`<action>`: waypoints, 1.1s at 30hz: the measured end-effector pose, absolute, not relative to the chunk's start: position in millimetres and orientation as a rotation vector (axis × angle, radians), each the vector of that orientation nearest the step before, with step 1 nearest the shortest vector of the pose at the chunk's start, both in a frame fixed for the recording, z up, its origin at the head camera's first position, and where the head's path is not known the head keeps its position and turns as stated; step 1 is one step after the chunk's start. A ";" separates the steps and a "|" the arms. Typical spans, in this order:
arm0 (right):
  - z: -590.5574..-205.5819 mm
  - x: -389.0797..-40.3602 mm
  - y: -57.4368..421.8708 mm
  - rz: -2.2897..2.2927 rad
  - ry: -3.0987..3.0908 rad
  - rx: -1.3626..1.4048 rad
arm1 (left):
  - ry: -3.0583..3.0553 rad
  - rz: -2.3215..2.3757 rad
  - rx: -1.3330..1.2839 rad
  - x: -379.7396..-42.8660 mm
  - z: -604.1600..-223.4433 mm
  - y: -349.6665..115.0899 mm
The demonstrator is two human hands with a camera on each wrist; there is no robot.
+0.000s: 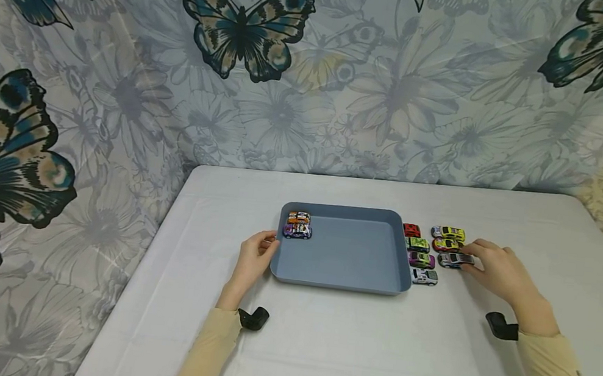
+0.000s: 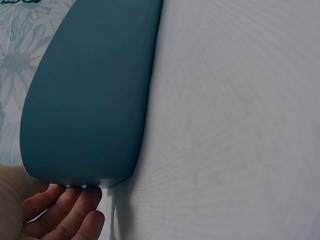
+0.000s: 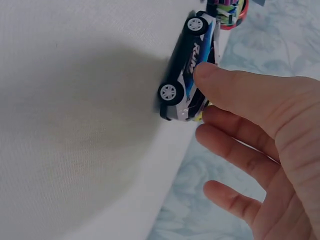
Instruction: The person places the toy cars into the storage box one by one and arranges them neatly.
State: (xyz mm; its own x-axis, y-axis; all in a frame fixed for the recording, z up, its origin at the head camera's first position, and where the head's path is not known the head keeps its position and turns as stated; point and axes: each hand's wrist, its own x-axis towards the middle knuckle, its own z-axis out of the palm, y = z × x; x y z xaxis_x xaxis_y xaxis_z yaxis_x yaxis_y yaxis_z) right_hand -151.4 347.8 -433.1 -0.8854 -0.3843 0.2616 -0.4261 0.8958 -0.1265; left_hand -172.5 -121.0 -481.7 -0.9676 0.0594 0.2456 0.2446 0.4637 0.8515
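A blue-grey tray point(image 1: 350, 248) lies on the table, with an orange toy car point(image 1: 299, 218) and a purple one point(image 1: 297, 231) at its left end. My left hand point(image 1: 257, 257) holds the tray's left edge; in the left wrist view its curled fingertips point(image 2: 92, 192) meet the outer wall, the thumb partly hidden behind it. To the right of the tray, my right hand point(image 1: 503, 273) pinches a black, white and blue toy car point(image 3: 187, 65) at one end. The thumb lies against the car's lettered side, and the fingers are partly hidden beyond it.
Beside the tray's right edge stand red point(image 1: 411, 230), green point(image 1: 417, 244), purple-pink point(image 1: 422, 260) and white point(image 1: 424, 277) toy cars in a column. Two yellow toy cars point(image 1: 448, 233) are behind the pinched one. A butterfly-patterned cloth point(image 1: 286, 119) hangs behind the white table point(image 1: 339, 351).
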 end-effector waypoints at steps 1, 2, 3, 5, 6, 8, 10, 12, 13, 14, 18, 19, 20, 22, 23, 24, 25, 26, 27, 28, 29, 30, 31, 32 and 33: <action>-433.9 -151.7 348.6 0.265 -2.832 0.613 | -2.527 -1.516 -0.265 -172.3 -481.6 -120.9; -434.6 -151.9 349.2 0.266 -2.831 0.612 | -2.526 -1.518 -0.265 -172.1 -481.4 -120.8; -435.2 -152.2 349.9 0.268 -2.831 0.611 | -2.527 -1.518 -0.266 -171.9 -481.2 -120.7; -436.2 -152.8 351.0 0.270 -2.824 0.613 | -2.526 -1.521 -0.268 -171.6 -480.8 -120.4; -436.6 -153.2 351.4 0.273 -2.822 0.614 | -2.525 -1.524 -0.269 -171.6 -480.8 -120.3; -437.5 -153.8 352.2 0.280 -2.817 0.618 | -2.523 -1.526 -0.272 -171.5 -480.7 -120.2; -438.2 -154.3 352.7 0.288 -2.808 0.625 | -2.518 -1.528 -0.278 -171.4 -480.5 -120.2; -438.7 -154.6 353.0 0.301 -2.797 0.633 | -2.515 -1.529 -0.282 -171.5 -480.6 -120.3; -438.9 -154.8 353.0 0.308 -2.793 0.638 | -2.516 -1.527 -0.282 -171.6 -480.6 -120.4; -438.9 -154.8 353.0 0.316 -2.790 0.643 | -2.516 -1.527 -0.283 -171.7 -480.7 -120.5; -439.0 -154.9 352.1 0.356 -2.785 0.660 | -2.520 -1.522 -0.286 -172.2 -481.2 -120.9; -438.9 -154.9 351.8 0.365 -2.786 0.663 | -2.521 -1.519 -0.286 -172.3 -481.4 -120.9; -439.0 -154.9 351.5 0.372 -2.789 0.663 | -2.521 -1.518 -0.285 -172.4 -481.5 -120.9; -439.2 -155.1 350.9 0.386 -2.797 0.660 | -2.521 -1.517 -0.284 -172.5 -481.8 -120.9; -439.3 -155.1 350.6 0.388 -2.803 0.656 | -2.521 -1.519 -0.282 -172.5 -481.9 -120.9; -439.4 -155.1 350.4 0.390 -2.809 0.652 | -2.522 -1.519 -0.280 -172.5 -481.9 -120.8; -439.5 -155.0 350.2 0.391 -2.814 0.649 | -2.524 -1.519 -0.279 -172.6 -482.0 -120.8; -439.6 -154.9 350.0 0.393 -2.820 0.646 | -2.526 -1.520 -0.277 -172.5 -481.9 -120.8; -439.7 -154.9 349.9 0.394 -2.824 0.644 | -2.528 -1.520 -0.276 -172.5 -481.9 -120.9; -439.6 -154.7 349.7 0.395 -2.825 0.643 | -2.531 -1.520 -0.276 -172.5 -481.9 -120.9; -439.5 -154.6 349.6 0.396 -2.825 0.644 | -2.532 -1.520 -0.277 -172.4 -481.8 -121.0; -439.3 -154.5 349.5 0.397 -2.823 0.647 | -2.532 -1.519 -0.277 -172.4 -481.8 -121.1; -439.0 -154.5 349.4 0.398 -2.819 0.649 | -2.532 -1.519 -0.279 -172.4 -481.7 -121.3; -438.6 -154.4 349.2 0.402 -2.815 0.652 | -2.532 -1.518 -0.280 -172.3 -481.7 -121.4; -438.3 -154.4 349.1 0.404 -2.809 0.657 | -2.532 -1.518 -0.281 -172.3 -481.7 -121.5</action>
